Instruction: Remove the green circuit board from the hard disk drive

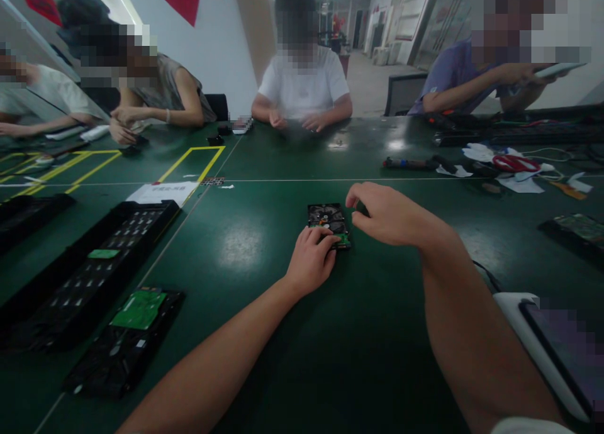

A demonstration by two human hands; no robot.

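Observation:
A dark hard drive [327, 215] with a strip of green circuit board lies flat on the green table in front of me. My left hand [312, 258] holds its near edge, fingers over the green board and thumb at the near side. Just right of the drive, my right hand [391, 214] hovers with its fingers curled. A gap shows between thumb and forefinger, and I see nothing in it. Another hard drive [125, 339], its green board facing up, lies at the near left.
Left are a long black tray [89, 270] and a paper sheet [163, 194]. A phone-like device [557, 352] is by my right forearm; another drive [576, 233] lies far right. Behind are a dark cylindrical tool [409, 163] and scattered wrappings [519, 179]. Several people sit around the table.

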